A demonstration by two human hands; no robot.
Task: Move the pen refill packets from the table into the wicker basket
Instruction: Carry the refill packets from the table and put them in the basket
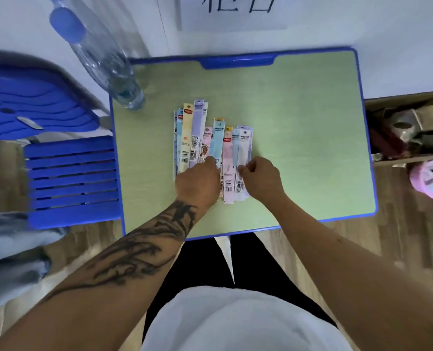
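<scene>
Several pastel pen refill packets (211,145) lie side by side in a loose row on the green desk (299,138). My left hand (199,179) lies over the lower ends of the left and middle packets, fingers curled down onto them. Just right of it, my right hand (261,179) pinches the edge of the rightmost white packet (244,148) with curled fingers. No wicker basket is in view.
A clear plastic water bottle (103,59) with a blue cap stands at the desk's far left corner. A blue plastic chair (68,178) is on the left. An open cardboard box (410,127) and a pink round object (430,179) sit on the right.
</scene>
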